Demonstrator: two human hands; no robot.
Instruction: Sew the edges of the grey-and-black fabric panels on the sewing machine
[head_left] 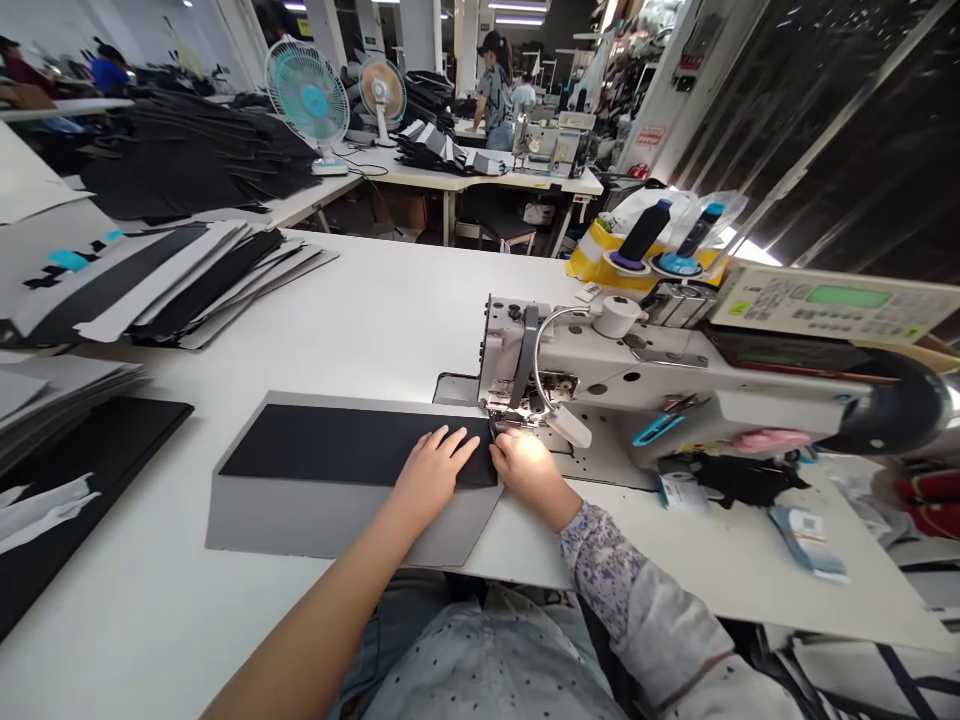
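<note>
A black fabric strip point(352, 445) lies on a wider grey panel point(315, 520) on the white sewing table point(300, 340). My left hand point(431, 475) presses flat on the strip with its fingers apart. My right hand point(527, 473) is curled over the strip's right end, right next to the presser foot point(501, 420) of the industrial sewing machine point(600, 375). The needle area is partly hidden by the machine's lamp and guard.
Stacks of cut black and grey panels point(172, 285) lie to the left, with a black sheet point(90, 480) at the table's left edge. Thread cones point(645, 235) and a control panel point(832, 305) stand behind the machine. Fans and a co-worker point(495, 90) are farther back.
</note>
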